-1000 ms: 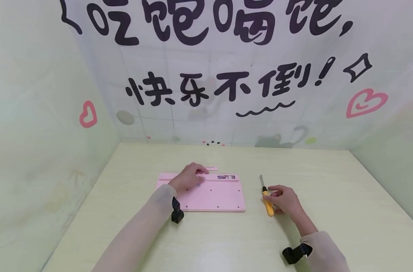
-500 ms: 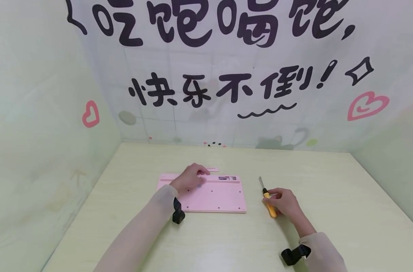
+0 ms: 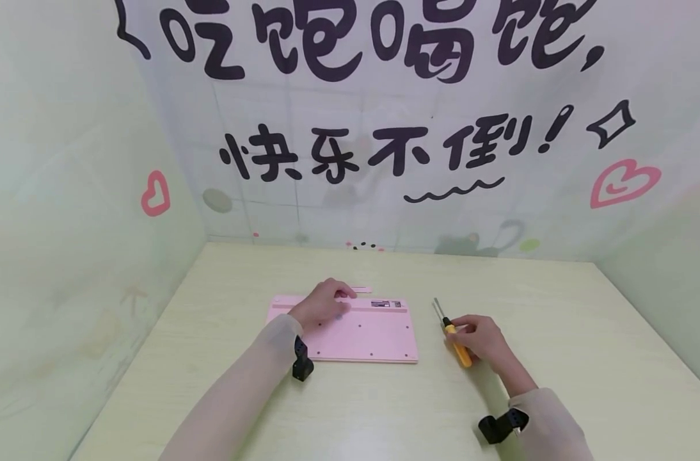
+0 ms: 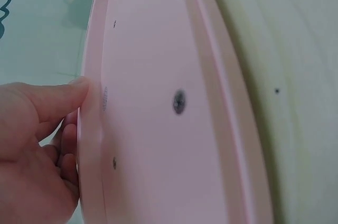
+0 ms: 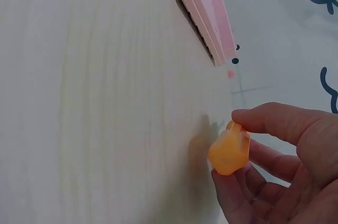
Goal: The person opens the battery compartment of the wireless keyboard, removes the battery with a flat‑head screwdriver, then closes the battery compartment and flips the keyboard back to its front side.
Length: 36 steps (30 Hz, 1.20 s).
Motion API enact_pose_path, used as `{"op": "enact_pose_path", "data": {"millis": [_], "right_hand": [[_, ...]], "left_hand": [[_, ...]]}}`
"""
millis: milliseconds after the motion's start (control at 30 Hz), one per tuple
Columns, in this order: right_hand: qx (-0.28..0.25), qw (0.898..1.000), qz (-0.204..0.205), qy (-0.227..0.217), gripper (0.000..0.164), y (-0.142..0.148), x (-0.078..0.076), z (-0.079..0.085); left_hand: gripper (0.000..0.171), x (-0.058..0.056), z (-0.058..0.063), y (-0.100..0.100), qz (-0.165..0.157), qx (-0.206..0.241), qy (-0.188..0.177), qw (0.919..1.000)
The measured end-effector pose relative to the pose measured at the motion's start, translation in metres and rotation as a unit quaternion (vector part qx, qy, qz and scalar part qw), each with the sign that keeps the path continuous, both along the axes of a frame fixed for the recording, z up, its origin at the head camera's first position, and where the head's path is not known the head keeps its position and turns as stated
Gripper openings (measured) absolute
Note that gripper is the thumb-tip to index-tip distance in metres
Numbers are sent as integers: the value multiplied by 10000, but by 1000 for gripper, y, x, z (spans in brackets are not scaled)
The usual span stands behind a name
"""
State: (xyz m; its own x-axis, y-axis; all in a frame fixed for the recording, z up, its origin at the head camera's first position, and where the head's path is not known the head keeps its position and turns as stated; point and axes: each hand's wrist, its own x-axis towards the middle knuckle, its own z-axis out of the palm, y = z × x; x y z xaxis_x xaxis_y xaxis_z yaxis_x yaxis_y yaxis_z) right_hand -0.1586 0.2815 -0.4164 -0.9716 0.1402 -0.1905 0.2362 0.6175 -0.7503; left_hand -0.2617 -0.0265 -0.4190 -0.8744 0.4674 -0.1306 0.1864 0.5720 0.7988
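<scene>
A flat pink keyboard [image 3: 379,336] lies underside up on the table, with dark screw points dotted over it. My left hand [image 3: 326,302] reaches across it and grips its far edge; in the left wrist view the thumb [image 4: 68,94] rests on the raised rim and the fingers curl behind it. To the right of the keyboard, my right hand [image 3: 484,338] holds a screwdriver [image 3: 458,346] by its yellow handle, the metal shaft pointing away and slightly left. The right wrist view shows the handle's butt end [image 5: 229,155] between thumb and fingers.
A small pink strip [image 3: 361,289] lies just behind the keyboard, partly hidden by my left hand. A recess with printed labels [image 3: 386,304] shows near the keyboard's far right corner. Printed walls [image 3: 327,218] enclose the pale wooden table [image 3: 384,410] at the back and sides.
The screwdriver has turned in my right hand: its tip has swung left and its handle end right. My left hand keeps its place on the keyboard. The head view has shifted slightly.
</scene>
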Motion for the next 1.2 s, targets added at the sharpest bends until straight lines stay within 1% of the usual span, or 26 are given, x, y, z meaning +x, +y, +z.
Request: {"op": "enact_pose_path", "data": {"millis": [200,333,533,733,833,967,1200], "right_hand": [[115,9998,95,-139,37,-1,-7,4],[123,9997,177,-139,36,-1,-12,7],[258,9988,408,36,33,-2,-20,11],[411,9972,607,169,33,-3,-26,14],[523,9958,701,278,32,-3,-28,16],[692,9926,888,460,31,-3,-30,16],[726,9862,1248,805,28,-5,-32,15]], "left_hand": [[25,-3,-4,-2,-219,155,152,9995],[25,-4,-4,-3,-307,132,198,9992],[25,-4,-3,-2,-310,114,166,9993],[24,-5,-3,-2,-355,34,392,9986],[23,-6,-3,-1,-379,13,408,9984],[23,-6,-2,-1,-335,28,316,9989],[24,-4,-2,-2,-371,19,380,9986]]}}
